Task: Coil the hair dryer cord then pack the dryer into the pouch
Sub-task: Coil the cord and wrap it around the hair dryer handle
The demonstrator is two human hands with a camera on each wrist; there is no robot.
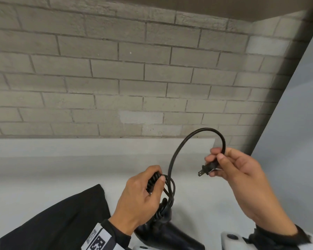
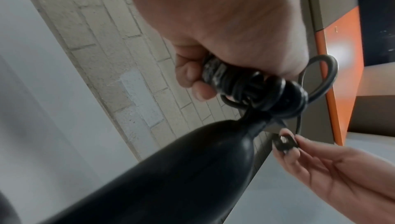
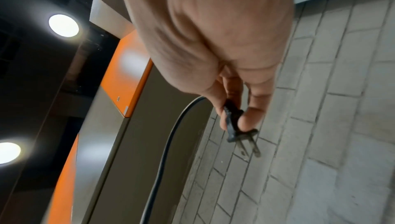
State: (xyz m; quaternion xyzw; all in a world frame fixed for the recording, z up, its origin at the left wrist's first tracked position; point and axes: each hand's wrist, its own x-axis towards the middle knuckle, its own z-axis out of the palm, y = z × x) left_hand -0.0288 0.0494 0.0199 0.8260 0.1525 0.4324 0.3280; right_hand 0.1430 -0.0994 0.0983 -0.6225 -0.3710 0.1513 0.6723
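Note:
My left hand (image 1: 148, 188) grips the black hair dryer's handle (image 1: 153, 183), which has the cord wound round it in several turns (image 2: 256, 89). The dryer's black body (image 1: 168, 235) hangs below that hand and fills the lower left wrist view (image 2: 171, 177). From the coil the loose cord (image 1: 188, 139) arches up and over to my right hand (image 1: 229, 165), which pinches the two-prong plug (image 1: 207, 169) between thumb and fingers. The plug's prongs (image 3: 249, 148) point away from the palm. A black pouch (image 1: 65, 219) lies on the surface at lower left.
A pale grey counter (image 1: 61, 168) runs along a grey brick wall (image 1: 116, 69). A white wall panel (image 1: 300, 123) rises at the right. An orange-and-grey cabinet (image 2: 342, 58) stands behind. White wrist devices show at the bottom edge (image 1: 231, 239).

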